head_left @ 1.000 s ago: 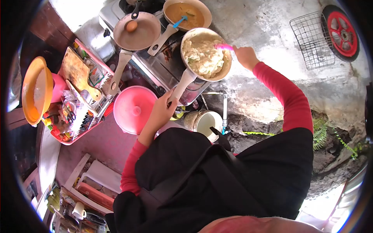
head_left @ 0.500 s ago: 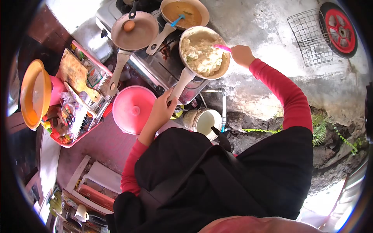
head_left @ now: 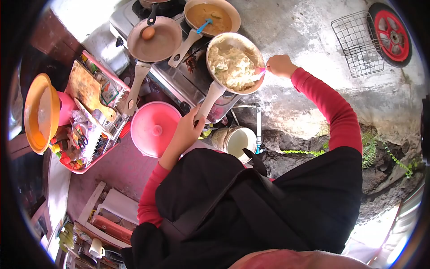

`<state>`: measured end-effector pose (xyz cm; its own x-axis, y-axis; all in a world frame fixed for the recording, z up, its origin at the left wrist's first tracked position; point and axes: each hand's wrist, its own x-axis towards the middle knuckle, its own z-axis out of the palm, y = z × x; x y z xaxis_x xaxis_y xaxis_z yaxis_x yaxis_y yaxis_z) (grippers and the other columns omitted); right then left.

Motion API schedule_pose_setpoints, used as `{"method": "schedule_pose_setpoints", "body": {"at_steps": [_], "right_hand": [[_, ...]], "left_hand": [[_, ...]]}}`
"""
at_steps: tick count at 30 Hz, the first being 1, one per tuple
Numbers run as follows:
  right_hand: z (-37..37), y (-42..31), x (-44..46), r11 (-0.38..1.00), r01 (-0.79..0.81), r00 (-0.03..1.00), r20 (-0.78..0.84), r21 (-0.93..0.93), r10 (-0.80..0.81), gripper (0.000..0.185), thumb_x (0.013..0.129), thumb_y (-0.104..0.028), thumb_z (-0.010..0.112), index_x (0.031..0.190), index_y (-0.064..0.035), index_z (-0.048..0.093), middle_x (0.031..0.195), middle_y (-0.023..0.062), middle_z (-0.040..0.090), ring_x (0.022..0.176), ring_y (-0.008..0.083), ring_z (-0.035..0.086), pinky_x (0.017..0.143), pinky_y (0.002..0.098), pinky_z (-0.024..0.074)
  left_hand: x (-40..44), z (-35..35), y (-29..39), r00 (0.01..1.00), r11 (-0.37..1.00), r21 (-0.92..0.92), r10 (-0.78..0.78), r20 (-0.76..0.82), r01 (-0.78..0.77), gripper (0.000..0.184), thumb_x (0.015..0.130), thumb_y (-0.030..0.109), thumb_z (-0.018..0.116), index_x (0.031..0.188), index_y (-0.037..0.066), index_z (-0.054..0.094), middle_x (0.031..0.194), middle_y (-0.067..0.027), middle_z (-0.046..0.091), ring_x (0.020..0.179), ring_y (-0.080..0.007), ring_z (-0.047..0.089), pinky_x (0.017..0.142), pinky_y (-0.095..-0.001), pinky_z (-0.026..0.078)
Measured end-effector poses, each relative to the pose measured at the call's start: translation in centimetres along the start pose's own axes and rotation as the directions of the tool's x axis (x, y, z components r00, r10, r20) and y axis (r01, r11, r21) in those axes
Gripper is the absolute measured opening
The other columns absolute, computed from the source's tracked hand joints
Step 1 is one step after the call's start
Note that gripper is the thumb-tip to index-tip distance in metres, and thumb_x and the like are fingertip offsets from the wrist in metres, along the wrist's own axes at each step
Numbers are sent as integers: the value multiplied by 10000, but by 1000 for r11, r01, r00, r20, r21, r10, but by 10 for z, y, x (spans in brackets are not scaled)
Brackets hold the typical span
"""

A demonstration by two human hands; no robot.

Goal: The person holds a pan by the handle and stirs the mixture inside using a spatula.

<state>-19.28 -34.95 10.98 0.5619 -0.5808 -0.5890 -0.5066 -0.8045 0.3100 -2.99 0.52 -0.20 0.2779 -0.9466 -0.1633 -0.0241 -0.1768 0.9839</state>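
Observation:
My left hand (head_left: 188, 128) is closed around the light handle of a frying pan (head_left: 215, 93) on the stove. A lumpy, pale mixture with green bits (head_left: 232, 67) fills much of that pan. My right hand (head_left: 281, 66) is closed on a pink spatula (head_left: 261, 71) at the pan's right rim; its blade is mostly hidden in the mixture. Behind stands a second pan of orange-brown sauce (head_left: 219, 13) with a blue spoon (head_left: 205, 24) in it. Left of that, another pan (head_left: 156, 45) holds a brown egg (head_left: 148, 33).
A pink lidded tub (head_left: 154, 136) is beside my left forearm. Farther left are a crate rim (head_left: 80, 169), a cutting board (head_left: 83, 87) and an orange basin (head_left: 33, 139). A bucket (head_left: 242, 141) stands below the stove; a wire rack (head_left: 356, 45) and red wheel (head_left: 389, 29) are at the upper right.
My right hand has moved slightly right and down with the spatula, whose pink part now shows less. The mixture has shifted in the pan. My left hand keeps its hold on the handle.

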Motion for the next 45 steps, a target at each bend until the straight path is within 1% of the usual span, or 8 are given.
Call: {"method": "schedule_pose_setpoints", "body": {"at_steps": [3,11,19,29,31,38,43,45], "right_hand": [[8,-1,7,917,68,962,-220,-393,-165,173,852,-249,574,853,-175,730,702,89,657,697,264,656,607,391,486],[0,-26,-41,874,482,850,-209,-61,-483,189,889,-276,553,1019,-281,691,668,60,625,650,245,628,625,373,498],[12,-40,-24,863,279,955,-217,421,-203,255,833,-352,623,855,-112,708,669,98,640,601,263,603,584,378,454],[36,-42,12,355,16,976,-91,935,196,383,809,-402,699,803,-19,699,634,2,596,546,83,466,517,253,379],[22,-46,4,63,-114,966,96,991,241,387,813,-408,692,826,-21,689,604,-41,522,516,68,385,496,246,323],[55,-17,13,-279,-215,968,242,936,67,321,903,-412,579,800,-107,586,556,-108,252,478,62,205,510,224,234],[40,-30,-8,-68,-291,954,295,954,61,263,932,-360,537,816,-127,575,552,-88,421,489,82,360,492,277,315],[51,-42,-6,905,167,723,-673,391,157,161,894,-271,564,872,-112,580,645,-5,571,575,160,547,532,331,435]], "left_hand": [[-1,0,5,996,999,9,54,-68,-54,401,884,164,552,1219,-51,499,845,-245,611,736,-311,647,673,-345,486],[1,1,4,994,996,20,84,-70,-82,385,893,169,537,1199,-63,504,867,-246,610,761,-327,640,688,-348,485],[3,-5,13,1000,1000,12,7,-12,-7,376,890,146,541,1219,-32,500,865,-245,612,748,-329,644,680,-345,486],[1,-2,7,999,1000,-1,31,-35,-31,413,902,148,540,1266,-35,474,855,-193,639,761,-224,666,690,-322,495],[1,-2,7,999,1000,-6,26,-26,-26,415,903,145,539,1270,-36,472,855,-181,642,764,-210,667,689,-312,496],[2,-2,0,999,999,-16,33,-7,-33,416,914,135,528,1277,-56,458,858,-155,644,724,-163,662,675,-286,496],[0,-3,4,1000,1000,-30,-3,8,3,418,914,148,534,1266,-64,460,832,-148,631,699,-165,658,657,-288,495],[-1,-3,4,1000,999,-40,-24,12,24,415,914,150,534,1261,-66,462,821,-145,626,690,-163,654,649,-288,494]]}}
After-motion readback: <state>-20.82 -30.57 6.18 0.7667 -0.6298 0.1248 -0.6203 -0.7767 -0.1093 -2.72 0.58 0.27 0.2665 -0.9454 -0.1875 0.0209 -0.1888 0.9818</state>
